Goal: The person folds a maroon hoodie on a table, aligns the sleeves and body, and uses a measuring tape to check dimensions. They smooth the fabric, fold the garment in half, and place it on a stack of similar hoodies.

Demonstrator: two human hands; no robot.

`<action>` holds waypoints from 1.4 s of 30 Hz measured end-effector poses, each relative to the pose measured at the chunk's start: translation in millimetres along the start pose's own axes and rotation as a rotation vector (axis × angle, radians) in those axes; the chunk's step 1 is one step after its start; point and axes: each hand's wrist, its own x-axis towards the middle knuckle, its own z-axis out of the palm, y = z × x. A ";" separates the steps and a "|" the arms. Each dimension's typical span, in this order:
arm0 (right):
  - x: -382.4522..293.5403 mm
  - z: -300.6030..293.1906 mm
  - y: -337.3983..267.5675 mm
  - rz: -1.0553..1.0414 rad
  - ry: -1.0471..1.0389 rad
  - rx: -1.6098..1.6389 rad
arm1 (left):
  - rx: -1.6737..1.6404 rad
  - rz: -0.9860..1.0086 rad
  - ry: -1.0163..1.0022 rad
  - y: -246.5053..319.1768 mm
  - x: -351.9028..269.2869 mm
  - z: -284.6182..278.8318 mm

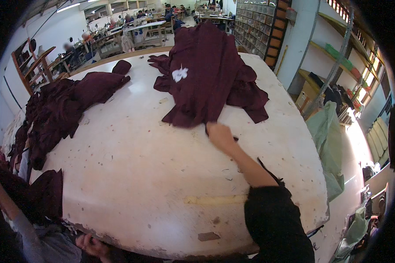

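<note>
A pile of maroon knit garments [200, 75] lies at the far middle of the white table [135, 171]. A white patch [180, 74] shows on its upper face. My right hand [220, 137], in a black sleeve, is closed at the pile's near edge, where the cloth is blurred. Small dark bits show on both sides of the fist; what they are is unclear. My left hand [93, 246] is low at the table's near left edge, fingers curled and partly in shadow. Whether it holds anything is hidden.
More maroon garments [72, 98] are heaped along the left edge. A person in a grey top [52, 241] is close at my left, beside maroon cloth [47, 194]. A black strip [270, 172] lies near my right forearm. Green sheeting [326, 148] hangs right of the table.
</note>
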 end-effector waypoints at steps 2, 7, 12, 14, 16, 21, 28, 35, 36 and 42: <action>-46.1 -4.1 -39.3 -0.079 -0.233 0.071 | -0.152 0.134 -0.193 23.0 18.8 26.4; -209.3 -71.1 -116.0 -0.791 -0.986 0.665 | -0.720 -0.050 -0.780 160.2 103.7 76.8; -217.6 -150.1 -105.6 -0.325 -0.437 0.762 | -0.604 0.306 -1.206 217.8 115.6 48.6; -224.1 -140.9 -89.0 -0.206 -0.272 0.546 | -0.705 0.227 -1.184 219.3 95.6 45.7; -238.8 -127.7 -64.8 -0.140 -0.532 0.473 | -0.865 0.246 -1.196 221.8 100.9 57.7; -184.4 -151.7 17.8 0.048 0.172 0.484 | -0.755 -0.272 -0.723 186.1 200.8 94.8; -234.4 -271.6 156.4 0.327 0.989 0.582 | -0.756 -0.543 -0.288 80.6 249.2 91.1; -307.6 -214.4 167.1 0.578 0.730 -0.067 | -0.207 -0.288 -0.483 17.7 173.2 82.6; -305.8 -215.1 142.9 0.598 0.716 -0.008 | -0.295 -0.369 -0.574 54.6 169.0 76.1; -259.7 -127.9 0.5 -0.035 0.037 0.215 | -0.485 0.050 -0.935 142.6 97.1 72.8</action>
